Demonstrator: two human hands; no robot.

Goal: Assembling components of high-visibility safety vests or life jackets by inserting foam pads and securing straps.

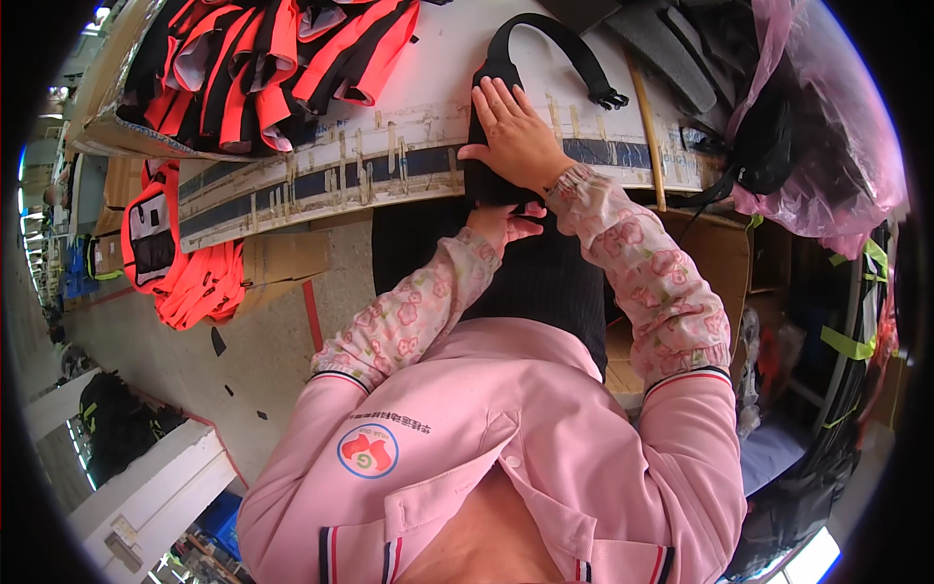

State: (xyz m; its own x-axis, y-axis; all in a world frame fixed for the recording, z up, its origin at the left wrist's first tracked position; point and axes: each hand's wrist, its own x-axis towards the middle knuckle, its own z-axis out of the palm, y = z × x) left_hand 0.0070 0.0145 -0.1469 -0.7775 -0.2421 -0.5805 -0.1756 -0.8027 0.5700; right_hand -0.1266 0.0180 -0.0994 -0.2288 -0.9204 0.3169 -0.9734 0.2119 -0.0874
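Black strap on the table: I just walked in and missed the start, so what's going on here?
A person is handling a black fabric piece at the table edge. Their right hand lies flat on it; the left hand is at its lower end, its grip partly hidden. The black strap curves across the table, ending in a buckle. Orange-and-black pieces lie heaped to the left.
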